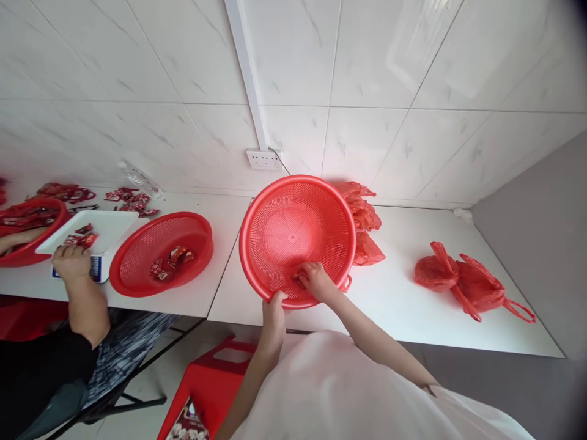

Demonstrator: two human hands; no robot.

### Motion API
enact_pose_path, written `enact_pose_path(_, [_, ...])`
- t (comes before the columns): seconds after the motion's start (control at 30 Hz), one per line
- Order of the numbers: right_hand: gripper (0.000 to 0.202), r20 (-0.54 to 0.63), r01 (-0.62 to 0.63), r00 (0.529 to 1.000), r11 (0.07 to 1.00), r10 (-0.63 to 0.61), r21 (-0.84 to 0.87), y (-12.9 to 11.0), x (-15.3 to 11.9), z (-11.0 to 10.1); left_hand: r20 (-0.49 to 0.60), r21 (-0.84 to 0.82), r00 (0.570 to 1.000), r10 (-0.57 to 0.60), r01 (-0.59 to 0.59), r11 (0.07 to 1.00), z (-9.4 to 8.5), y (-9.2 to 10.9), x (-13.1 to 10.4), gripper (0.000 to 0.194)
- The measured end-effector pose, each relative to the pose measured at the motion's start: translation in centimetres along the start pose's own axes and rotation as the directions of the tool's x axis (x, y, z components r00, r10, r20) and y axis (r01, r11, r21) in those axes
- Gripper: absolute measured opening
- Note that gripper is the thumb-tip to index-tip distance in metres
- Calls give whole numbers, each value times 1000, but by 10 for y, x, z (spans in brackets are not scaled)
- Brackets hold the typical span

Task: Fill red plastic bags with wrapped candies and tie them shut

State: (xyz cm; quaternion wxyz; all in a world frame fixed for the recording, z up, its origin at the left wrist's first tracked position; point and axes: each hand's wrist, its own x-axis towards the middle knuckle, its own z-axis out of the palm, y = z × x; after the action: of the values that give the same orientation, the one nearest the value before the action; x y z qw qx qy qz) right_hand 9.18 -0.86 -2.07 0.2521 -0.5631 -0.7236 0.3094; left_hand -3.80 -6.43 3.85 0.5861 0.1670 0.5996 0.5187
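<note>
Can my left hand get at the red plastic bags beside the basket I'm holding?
Probably not easily: your left hand holds the near rim of the basket, which stands between that hand and the red plastic bags; your right forearm crosses that side too.

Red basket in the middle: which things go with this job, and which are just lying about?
Seems part of the job:
- middle basket, left hand on its rim
- small red thing at the right hand

Probably just lying about:
- clear bottle at the back
- red stool
</note>
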Motion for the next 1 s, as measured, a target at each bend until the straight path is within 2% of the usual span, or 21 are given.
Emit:
enact_pose_path(0.07, [18, 3, -12, 1000, 988, 12, 157, 9, -1, 1, 0, 13, 1000, -14, 14, 1000, -3, -2, 1, 32])
enact_pose_path(0.13, [31, -38, -124, 988, 921, 148, 369, 17, 0, 0, 13, 22, 1000, -13, 13, 1000, -6, -4, 3, 34])
enact_pose_path(0.17, [39, -40, -183, 971, 842, 235, 507, 21, 1, -1, 20, 20, 1000, -14, 13, 1000, -8, -4, 4, 34])
enact_pose_path(0.23, [42, 42, -240, 940, 568, 339, 787, 25, 1, -6, 19, 14, 1000, -20, 19, 1000, -12, -2, 8, 34])
enact_pose_path(0.27, [40, 106, -243, 935, 393, 338, 887, 25, 1, -9, 12, 12, 1000, -24, 24, 1000, -14, -1, 10, 33])
enact_pose_path(0.33, [37, 206, -237, 938, 80, 280, 968, 23, 0, -18, -7, 4, 1000, -29, 29, 1000, -17, 3, 15, 30])
enact_pose_path(0.37, [36, 231, -233, 942, -23, 244, 972, 20, -2, -22, -14, -4, 999, -30, 30, 1000, -19, 5, 17, 30])
enact_pose_path(0.43, [31, 246, -224, 949, -130, 197, 966, 15, -5, -29, -37, -25, 999, -32, 31, 999, -22, 9, 22, 29])
enact_pose_path(0.53, [26, 253, -226, 950, -156, 182, 961, 10, -10, -34, -101, -57, 995, -21, 15, 998, -26, 15, 30, 28])
enact_pose_path(0.63, [27, 290, -272, 934, -114, 208, 956, 16, -13, -32, -169, -79, 986, -1, -12, 997, -32, 23, 38, 23])
enact_pose_path(0.73, [25, 337, -340, 887, -50, 315, 939, 33, -18, -25, -225, -103, 974, 25, -50, 993, -40, 33, 45, 23])
enact_pose_path(0.87, [21, 323, -384, 800, 18, 506, 923, 62, -29, -14, -305, -133, 949, 76, -122, 984, -54, 40, 53, 20])
enact_pose_path(0.93, [21, 315, -417, 771, 64, 554, 907, 75, -33, -8, -338, -134, 937, 91, -143, 981, -61, 42, 55, 19])
enact_pose_path(1.0, [22, 315, -452, 763, 118, 565, 884, 84, -35, 0, -351, -129, 932, 93, -146, 981, -65, 42, 55, 20])
